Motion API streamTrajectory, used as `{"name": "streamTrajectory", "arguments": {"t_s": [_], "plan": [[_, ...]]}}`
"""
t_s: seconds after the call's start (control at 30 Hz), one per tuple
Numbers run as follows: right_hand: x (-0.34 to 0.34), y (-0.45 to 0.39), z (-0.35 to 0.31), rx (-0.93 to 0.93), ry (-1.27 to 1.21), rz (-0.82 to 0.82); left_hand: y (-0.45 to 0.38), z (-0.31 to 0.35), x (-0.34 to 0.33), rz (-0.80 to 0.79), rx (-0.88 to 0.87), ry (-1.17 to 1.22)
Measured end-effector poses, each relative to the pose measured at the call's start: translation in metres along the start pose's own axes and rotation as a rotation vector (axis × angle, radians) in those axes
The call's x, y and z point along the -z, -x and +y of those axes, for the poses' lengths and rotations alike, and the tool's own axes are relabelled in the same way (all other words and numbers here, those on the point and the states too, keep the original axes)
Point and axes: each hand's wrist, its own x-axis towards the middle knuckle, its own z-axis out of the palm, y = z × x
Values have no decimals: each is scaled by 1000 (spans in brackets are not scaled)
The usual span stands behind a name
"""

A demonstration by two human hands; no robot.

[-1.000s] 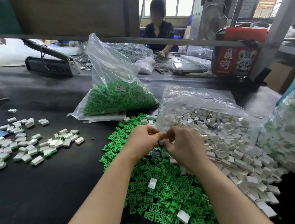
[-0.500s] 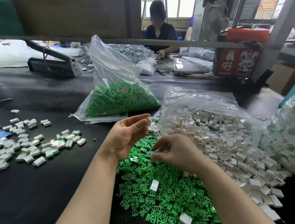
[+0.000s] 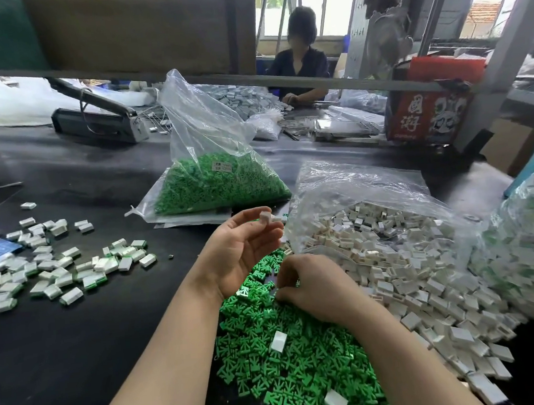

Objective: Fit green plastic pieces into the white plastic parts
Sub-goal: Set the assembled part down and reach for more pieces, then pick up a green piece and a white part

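Note:
My left hand (image 3: 244,252) is raised palm-up above the green pile and pinches a small white plastic part (image 3: 265,217) at its fingertips. My right hand (image 3: 310,285) lies knuckles-up on the loose green plastic pieces (image 3: 290,354), its fingers curled down into them; what they hold is hidden. A heap of white plastic parts (image 3: 408,274) spills out of an open clear bag to the right. A few white parts lie on the green pile.
A clear bag of green pieces (image 3: 216,180) stands behind my hands. Several assembled white-and-green parts (image 3: 60,266) lie scattered at the left on the black table (image 3: 79,345). Another full bag (image 3: 531,245) is at the right edge. A person sits across the table.
My hands were together a second ago and have separated. The left hand turned palm-up and rose with a white part; the right dropped onto the green pieces.

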Motion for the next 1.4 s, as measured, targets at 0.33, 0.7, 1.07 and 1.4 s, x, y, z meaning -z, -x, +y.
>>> {"name": "streamTrajectory", "arguments": {"t_s": [0.33, 0.7, 1.07, 1.4], "plan": [[11, 1, 8, -213, -847, 265, -6, -8, -5, 83, -1, -95], [18, -1, 8, -88, -1255, 451, -4, -12, -17, 76, -8, -192], [17, -2, 11, 17, -1229, 598, 0, -14, -20, -5, -40, -310], [13, -2, 11, 39, -1098, 681, 1, -14, -23, -19, -79, -400]]}}
